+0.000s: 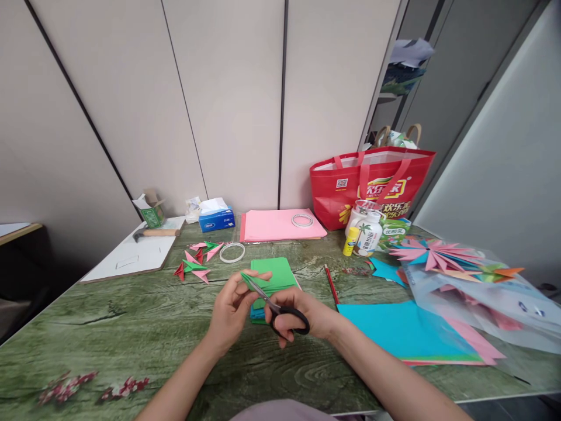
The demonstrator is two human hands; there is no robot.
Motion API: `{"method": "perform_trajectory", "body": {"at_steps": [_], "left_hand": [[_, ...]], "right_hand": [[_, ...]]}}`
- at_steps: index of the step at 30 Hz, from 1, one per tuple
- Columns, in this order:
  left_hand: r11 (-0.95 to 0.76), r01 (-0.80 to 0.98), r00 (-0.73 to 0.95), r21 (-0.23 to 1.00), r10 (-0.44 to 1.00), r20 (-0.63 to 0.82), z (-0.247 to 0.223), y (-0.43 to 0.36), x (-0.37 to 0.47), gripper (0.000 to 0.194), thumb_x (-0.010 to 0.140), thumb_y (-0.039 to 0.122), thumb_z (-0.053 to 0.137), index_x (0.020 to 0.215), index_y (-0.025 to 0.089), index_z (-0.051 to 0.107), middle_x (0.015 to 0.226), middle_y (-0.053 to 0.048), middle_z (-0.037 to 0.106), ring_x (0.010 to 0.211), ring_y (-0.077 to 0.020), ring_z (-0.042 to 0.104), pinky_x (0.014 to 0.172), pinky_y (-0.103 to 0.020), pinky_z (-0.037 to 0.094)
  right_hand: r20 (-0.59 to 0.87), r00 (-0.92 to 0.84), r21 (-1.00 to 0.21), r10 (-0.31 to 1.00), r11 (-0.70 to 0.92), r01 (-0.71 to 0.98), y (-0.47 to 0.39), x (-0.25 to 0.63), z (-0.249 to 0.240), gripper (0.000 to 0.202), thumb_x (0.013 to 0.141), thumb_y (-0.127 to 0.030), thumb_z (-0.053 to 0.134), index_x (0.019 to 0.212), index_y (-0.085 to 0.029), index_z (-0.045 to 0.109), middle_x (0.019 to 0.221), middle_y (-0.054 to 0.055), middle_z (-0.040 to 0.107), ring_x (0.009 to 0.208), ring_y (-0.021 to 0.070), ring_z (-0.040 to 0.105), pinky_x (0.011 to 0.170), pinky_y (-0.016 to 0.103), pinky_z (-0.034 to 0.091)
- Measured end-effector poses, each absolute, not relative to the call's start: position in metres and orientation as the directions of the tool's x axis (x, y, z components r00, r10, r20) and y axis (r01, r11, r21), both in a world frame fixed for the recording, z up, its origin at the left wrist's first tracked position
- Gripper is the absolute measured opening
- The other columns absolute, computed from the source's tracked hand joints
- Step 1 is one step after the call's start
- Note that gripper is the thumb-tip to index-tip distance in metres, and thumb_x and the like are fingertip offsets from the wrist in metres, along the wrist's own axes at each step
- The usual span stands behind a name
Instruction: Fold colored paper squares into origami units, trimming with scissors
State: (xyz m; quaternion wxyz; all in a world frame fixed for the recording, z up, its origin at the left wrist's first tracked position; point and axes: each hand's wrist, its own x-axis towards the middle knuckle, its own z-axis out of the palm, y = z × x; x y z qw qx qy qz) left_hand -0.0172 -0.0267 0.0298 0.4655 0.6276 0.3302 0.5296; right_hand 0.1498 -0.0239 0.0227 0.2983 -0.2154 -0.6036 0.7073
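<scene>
A person's left hand (pixel 232 310) pinches a small green paper piece (pixel 262 283) between its fingers while the right hand (pixel 298 307), close beside it, grips black-handled scissors (pixel 274 306), blades pointing at the paper; whether they touch it cannot be told. Both hands are raised over a wood-patterned table (pixel 144 327), in front of a stack of green paper (pixel 275 268). To the right lie a red pencil (pixel 331 285) and blue sheets (pixel 390 327); to the left, folded paper pieces (pixel 193 266) near a white ring (pixel 232 252). Farther back stand a blue tissue box (pixel 217 221), pink sheets (pixel 267 225) lying flat, and a red bag (pixel 326 196).
</scene>
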Motion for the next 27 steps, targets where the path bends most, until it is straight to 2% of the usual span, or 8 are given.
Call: {"method": "perform_trajectory", "body": {"at_steps": [6, 13, 27], "left_hand": [[-0.357, -0.077, 0.233, 0.931, 0.902, 0.365, 0.0314, -0.0268, -0.0162, 0.023, 0.079, 0.020, 0.052, 0.099, 0.018, 0.043, 0.105, -0.011, 0.064, 0.102, -0.0224, 0.055, 0.086, -0.037, 0.043], [-0.341, -0.030, 0.242, 0.940, 0.910, 0.338, 0.0282, -0.0265, -0.0179, 0.022, 0.079, 0.023, 0.051, 0.099, 0.018, 0.043, 0.104, -0.012, 0.064, 0.101, -0.0231, 0.056, 0.086, -0.038, 0.043], [-0.326, -0.072, 0.283, 0.943, 0.900, 0.332, 0.0264, -0.0256, -0.0178, 0.023, 0.079, 0.022, 0.052, 0.099, 0.018, 0.043, 0.103, -0.012, 0.064, 0.099, -0.0228, 0.057, 0.083, -0.036, 0.044]], "right_hand": [[0.078, -0.723, -0.987, 0.687, -0.050, -0.154, -0.0230, 0.1499, 0.0206, 0.021, 0.068, -0.029, 0.062, 0.074, -0.011, 0.055, 0.045, -0.007, 0.046, 0.037, 0.0035, 0.043, 0.044, 0.019, 0.044], [0.043, -0.722, -0.993, 0.691, -0.050, -0.107, -0.0223, 0.1518, 0.0216, 0.026, 0.067, -0.032, 0.064, 0.079, -0.011, 0.054, 0.048, -0.005, 0.052, 0.043, 0.0061, 0.051, 0.045, 0.018, 0.041], [0.033, -0.712, -0.998, 0.702, -0.019, -0.064, -0.0213, 0.1536, 0.0252, 0.030, 0.065, -0.036, 0.066, 0.080, -0.012, 0.056, 0.055, -0.003, 0.053, 0.046, 0.0061, 0.051, 0.046, 0.017, 0.039]]}}
